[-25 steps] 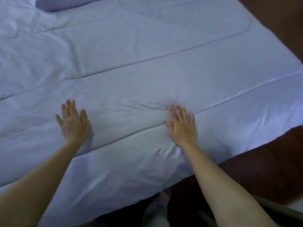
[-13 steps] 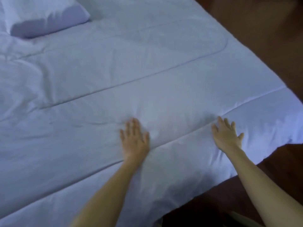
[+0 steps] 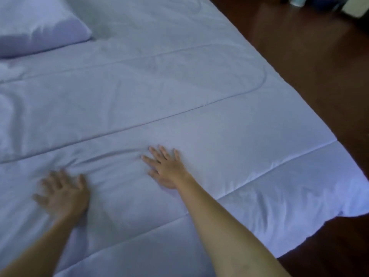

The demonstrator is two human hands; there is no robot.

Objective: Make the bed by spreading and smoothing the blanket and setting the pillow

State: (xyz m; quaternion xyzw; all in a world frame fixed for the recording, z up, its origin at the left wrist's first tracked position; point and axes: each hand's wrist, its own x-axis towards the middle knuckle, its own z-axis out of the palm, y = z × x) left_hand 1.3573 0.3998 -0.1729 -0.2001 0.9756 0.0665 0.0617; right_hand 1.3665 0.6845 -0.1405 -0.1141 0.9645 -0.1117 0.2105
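Here, left hand (image 3: 63, 194) and right hand (image 3: 166, 169), both splayed flat on one blanket (image 3: 199, 126), one pillow (image 3: 40, 25) beyond

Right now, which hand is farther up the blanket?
The right hand, flat on the blanket with fingers spread. The left hand lies lower, nearer the camera, and looks blurry.

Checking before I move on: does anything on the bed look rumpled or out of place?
Yes. The blanket has creases bunched between the left hand and right hand, both pressing flat on it. More rumpling lies at the far left, below the pillow. Nothing else looks odd.
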